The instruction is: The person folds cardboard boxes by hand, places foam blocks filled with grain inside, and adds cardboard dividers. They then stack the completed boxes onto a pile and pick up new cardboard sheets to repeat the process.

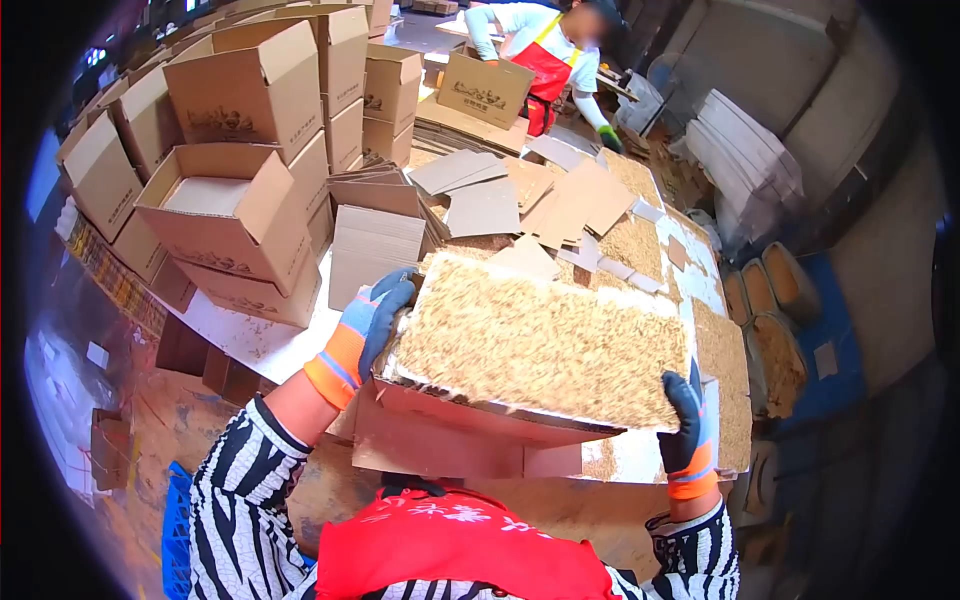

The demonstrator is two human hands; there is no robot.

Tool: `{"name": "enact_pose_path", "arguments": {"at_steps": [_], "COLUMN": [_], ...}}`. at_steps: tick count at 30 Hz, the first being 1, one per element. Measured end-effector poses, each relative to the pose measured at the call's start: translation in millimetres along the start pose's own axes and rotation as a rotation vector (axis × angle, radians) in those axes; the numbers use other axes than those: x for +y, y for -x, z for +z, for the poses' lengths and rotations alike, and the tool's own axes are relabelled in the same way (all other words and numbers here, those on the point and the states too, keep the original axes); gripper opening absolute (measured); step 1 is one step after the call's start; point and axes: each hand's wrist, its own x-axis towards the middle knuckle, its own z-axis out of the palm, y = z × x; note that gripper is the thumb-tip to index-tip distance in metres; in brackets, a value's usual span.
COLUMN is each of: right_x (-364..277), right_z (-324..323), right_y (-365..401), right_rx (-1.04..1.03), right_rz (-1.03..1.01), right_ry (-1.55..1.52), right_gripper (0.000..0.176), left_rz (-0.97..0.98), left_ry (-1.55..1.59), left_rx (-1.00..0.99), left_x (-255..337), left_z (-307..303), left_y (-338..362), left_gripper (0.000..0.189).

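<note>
A wide box or tray filled with light brown husk-like flakes (540, 340) lies between my two gloved hands, slightly blurred by motion. My left hand (378, 320) wraps round its left end, in a dark-palmed glove with an orange cuff. At its right end my right hand (688, 415) grips the edge in a matching glove. Under the filled tray, an open cardboard carton (440, 440) shows its front side and flaps. Flat cardboard pieces (580, 200) lie loose just beyond the tray.
Open printed cartons (225, 230) are stacked at the left. Across the table (200, 320), a person (545, 45) in a red apron touches another carton (485, 90). Sacks of flakes (775, 350) stand on the right, below white stacked sheets (745, 160). A blue crate (177, 530) is at lower left.
</note>
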Motion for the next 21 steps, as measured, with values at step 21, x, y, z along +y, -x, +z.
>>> {"name": "enact_pose_path", "arguments": {"at_steps": [21], "right_x": [12.5], "right_z": [38.1], "right_y": [-33.6], "right_rx": [-0.577], "right_rz": [-0.301], "right_ry": [1.192], "right_gripper": [0.048], "left_rz": [0.388], "left_ry": [-0.643], "left_rx": [0.111], "left_x": [88.6], "left_z": [10.2], "left_y": [9.1], "left_gripper": [0.041]}}
